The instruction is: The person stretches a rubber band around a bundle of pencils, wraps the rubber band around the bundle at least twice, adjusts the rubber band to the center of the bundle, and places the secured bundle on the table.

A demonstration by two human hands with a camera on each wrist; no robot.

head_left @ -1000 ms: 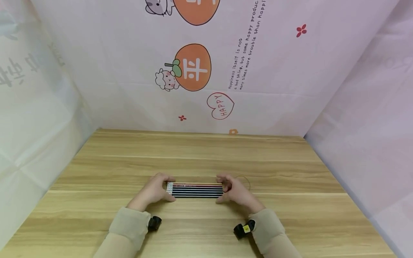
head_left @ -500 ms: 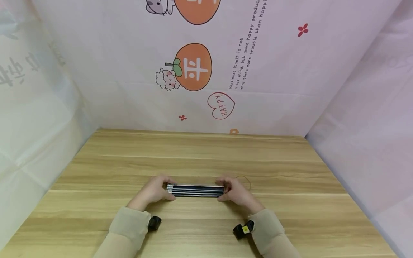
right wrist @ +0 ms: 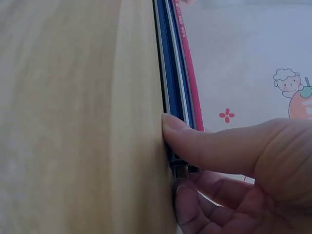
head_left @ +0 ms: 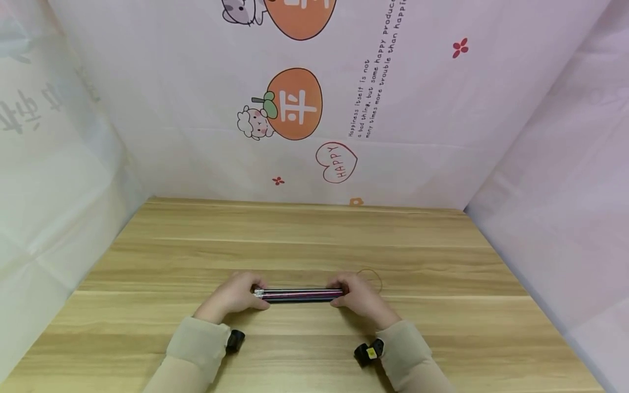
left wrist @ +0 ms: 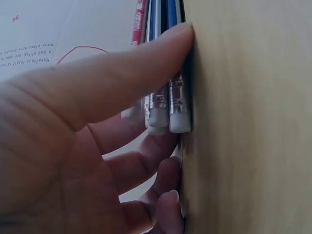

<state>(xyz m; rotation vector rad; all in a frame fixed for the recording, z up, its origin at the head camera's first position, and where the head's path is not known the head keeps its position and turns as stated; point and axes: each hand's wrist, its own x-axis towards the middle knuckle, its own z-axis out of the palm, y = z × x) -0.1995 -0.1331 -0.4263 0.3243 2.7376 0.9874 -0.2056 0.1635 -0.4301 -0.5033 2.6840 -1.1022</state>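
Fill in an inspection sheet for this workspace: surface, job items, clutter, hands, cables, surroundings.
Surface: wood-grain tabletop, no damage visible.
Job's things: bundle of pencils, mostly dark and blue with a pinkish-red one, lying lengthwise between the hands; white erasers at the left-hand end.
Clutter: thin loop, perhaps a rubber band, beside the right hand.
Hands: left hand grips the eraser end; right hand grips the opposite end, its fingers partly hiding the tips. Black device on the left wrist, another on the right.
Cables: nothing seen.
Surroundings: pale printed backdrop behind the table.
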